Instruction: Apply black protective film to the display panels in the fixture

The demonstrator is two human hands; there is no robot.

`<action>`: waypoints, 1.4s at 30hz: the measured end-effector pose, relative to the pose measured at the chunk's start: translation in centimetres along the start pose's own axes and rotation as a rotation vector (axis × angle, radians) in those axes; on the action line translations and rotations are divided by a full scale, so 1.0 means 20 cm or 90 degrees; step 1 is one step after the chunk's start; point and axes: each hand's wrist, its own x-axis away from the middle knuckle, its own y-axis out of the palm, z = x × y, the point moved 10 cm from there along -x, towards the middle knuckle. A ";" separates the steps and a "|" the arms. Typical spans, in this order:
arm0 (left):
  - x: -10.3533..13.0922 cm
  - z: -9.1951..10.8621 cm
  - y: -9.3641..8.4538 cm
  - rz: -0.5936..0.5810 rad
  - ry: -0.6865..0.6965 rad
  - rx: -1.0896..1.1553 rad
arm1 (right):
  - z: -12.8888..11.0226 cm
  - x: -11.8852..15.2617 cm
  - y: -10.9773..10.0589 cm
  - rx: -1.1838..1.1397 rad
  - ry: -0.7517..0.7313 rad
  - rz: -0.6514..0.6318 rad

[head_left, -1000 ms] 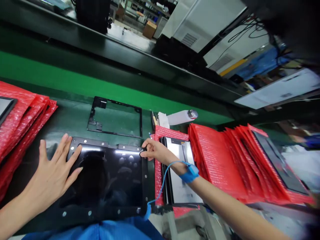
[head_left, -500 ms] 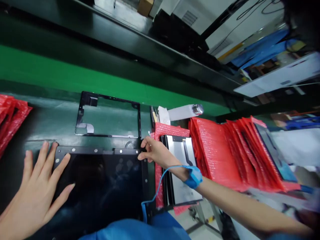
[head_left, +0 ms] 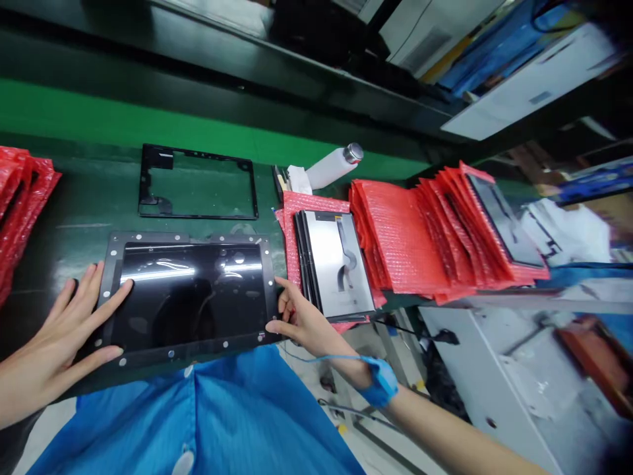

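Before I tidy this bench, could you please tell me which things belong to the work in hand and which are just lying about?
Work in hand:
- black screen, under the left hand and right hand
- probably the open black frame, silver-backed panel and red bubble sleeves

Apparently just lying about:
- white bottle
- white tissue

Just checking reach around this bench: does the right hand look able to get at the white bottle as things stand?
Probably yes, with a stretch: the right hand is at the dark panel, and the bottle lies beyond the stacked screens, which the hand could pass over. Nothing covers the silver cap.
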 end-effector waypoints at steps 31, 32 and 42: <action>0.02 0.15 0.02 0.124 0.019 -0.180 | -0.71 -0.32 0.11 0.362 -0.467 0.094; 0.02 0.15 0.02 0.126 0.013 -0.177 | -0.72 -0.34 0.14 0.392 -0.465 0.096; 0.02 0.20 0.00 0.109 -0.032 -0.135 | -0.79 -0.44 0.21 0.367 -0.515 0.071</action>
